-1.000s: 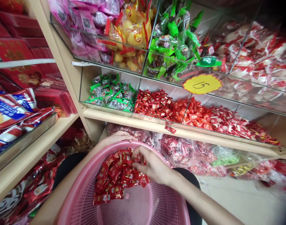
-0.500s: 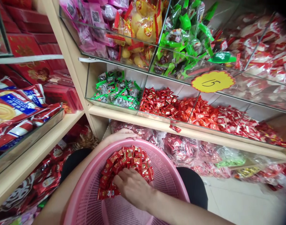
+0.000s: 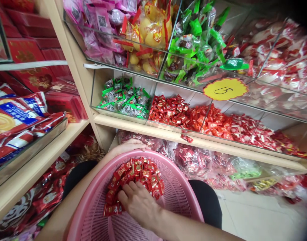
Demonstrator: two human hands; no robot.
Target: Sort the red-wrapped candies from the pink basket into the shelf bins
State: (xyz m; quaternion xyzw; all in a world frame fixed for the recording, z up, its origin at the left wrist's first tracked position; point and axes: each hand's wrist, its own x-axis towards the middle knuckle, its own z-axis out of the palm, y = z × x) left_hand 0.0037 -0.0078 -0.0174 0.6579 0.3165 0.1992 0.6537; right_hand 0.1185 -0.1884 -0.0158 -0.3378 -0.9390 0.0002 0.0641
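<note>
A pink mesh basket rests on my lap and holds a heap of small red wrapped candies. My left hand curls over the basket's far rim and grips it. Inside the basket, my right hand lies palm down on the near side of the candy heap. Its fingers are bent into the candies and their tips are hidden among them.
A glass-fronted shelf ahead holds bins of green wrapped candies and red ones, with a yellow "5" tag. One red candy lies on the shelf edge. Bagged sweets fill the floor shelf below; red packets sit left.
My right hand has dropped from the top of the heap to its near side and pushed its fingers into the candies. The left hand has stayed on the rim.
</note>
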